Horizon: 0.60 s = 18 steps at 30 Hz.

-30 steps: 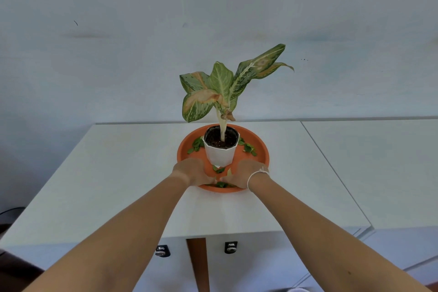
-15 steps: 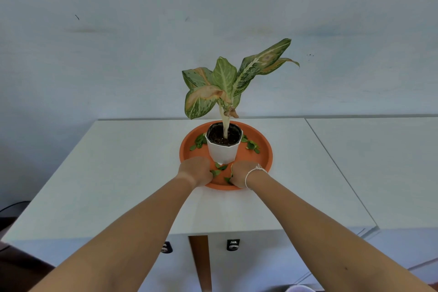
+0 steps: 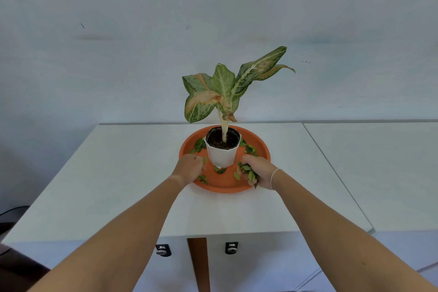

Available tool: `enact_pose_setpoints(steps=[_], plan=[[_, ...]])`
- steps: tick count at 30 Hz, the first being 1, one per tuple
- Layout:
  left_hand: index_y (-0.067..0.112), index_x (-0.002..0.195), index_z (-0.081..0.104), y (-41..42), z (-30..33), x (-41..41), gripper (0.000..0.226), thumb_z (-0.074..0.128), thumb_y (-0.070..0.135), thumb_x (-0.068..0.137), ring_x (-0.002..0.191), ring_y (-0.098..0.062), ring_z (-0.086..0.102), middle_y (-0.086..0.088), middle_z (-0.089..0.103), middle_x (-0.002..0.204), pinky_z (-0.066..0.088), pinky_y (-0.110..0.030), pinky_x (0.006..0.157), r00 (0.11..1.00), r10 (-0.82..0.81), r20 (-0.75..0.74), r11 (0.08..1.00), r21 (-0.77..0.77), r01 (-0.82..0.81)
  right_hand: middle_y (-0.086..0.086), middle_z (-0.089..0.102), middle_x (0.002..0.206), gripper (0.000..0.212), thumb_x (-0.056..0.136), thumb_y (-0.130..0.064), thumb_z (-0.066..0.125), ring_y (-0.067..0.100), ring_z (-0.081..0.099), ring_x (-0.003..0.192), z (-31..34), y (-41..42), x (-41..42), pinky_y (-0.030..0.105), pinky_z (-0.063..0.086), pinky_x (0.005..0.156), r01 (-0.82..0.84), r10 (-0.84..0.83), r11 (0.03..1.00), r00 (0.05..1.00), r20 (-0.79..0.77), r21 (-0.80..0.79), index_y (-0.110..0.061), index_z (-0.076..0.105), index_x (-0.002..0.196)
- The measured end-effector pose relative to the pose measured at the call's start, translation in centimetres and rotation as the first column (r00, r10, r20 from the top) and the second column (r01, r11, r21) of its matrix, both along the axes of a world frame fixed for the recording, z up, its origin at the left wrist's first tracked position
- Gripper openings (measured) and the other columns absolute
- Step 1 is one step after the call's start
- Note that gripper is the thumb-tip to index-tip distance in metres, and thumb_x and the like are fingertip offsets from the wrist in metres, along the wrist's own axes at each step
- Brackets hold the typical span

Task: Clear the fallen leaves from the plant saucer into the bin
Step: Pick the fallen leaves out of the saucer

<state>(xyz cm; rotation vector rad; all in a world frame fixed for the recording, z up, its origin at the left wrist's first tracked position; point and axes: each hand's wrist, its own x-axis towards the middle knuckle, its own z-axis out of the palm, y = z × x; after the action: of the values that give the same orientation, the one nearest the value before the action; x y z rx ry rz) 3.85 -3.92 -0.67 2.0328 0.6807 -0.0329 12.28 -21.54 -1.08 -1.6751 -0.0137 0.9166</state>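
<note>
Both hands have spread apart across the orange saucer point(image 3: 262, 149) at frame centre. Right hand point(image 3: 257, 172) clutches fallen leaves point(image 3: 246, 170); left hand point(image 3: 189, 168) is clenched beside the white pot point(image 3: 222, 155).

The round orange saucer point(image 3: 262, 149) sits near the table's point(image 3: 118, 173) far edge, small green fallen leaves point(image 3: 199, 145) scattered around its white pot point(image 3: 221, 155), some bunched at its front right.

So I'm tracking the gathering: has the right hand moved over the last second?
Yes. The right hand went rightward from the white pot's front toward the saucer's right side.
</note>
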Motion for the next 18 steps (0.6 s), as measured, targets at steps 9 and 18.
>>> enact_pose_setpoints(steps=[9,18], plan=[[0.015,0.064,0.06,-0.4,0.7,0.1,0.025,0.048,0.007,0.085,0.053,-0.014,0.035,0.0,0.053,0.068,0.028,-0.023,0.048,0.99,0.125,-0.059,0.956,-0.262,-0.136,0.012,0.053,0.065,0.017,0.086,-0.005,0.039,0.014,0.042,0.043,-0.4,-0.5,-0.8,0.016,0.03,0.033,0.338,-0.254,0.87,0.931,-0.261,0.36,-0.014,0.038,0.071],[0.014,0.06,0.039,-0.5,0.8,0.0,0.023,0.037,0.013,0.082,0.053,-0.015,0.027,-0.002,0.036,0.063,0.023,-0.024,0.049,0.983,0.171,-0.06,0.91,-0.373,-0.182,0.008,0.043,0.058,0.02,0.082,-0.004,0.035,0.014,0.035,0.037,-0.3,0.3,-1.1,0.016,0.029,0.034,0.408,-0.285,0.784,0.906,-0.314,0.467,-0.012,0.038,0.064]])
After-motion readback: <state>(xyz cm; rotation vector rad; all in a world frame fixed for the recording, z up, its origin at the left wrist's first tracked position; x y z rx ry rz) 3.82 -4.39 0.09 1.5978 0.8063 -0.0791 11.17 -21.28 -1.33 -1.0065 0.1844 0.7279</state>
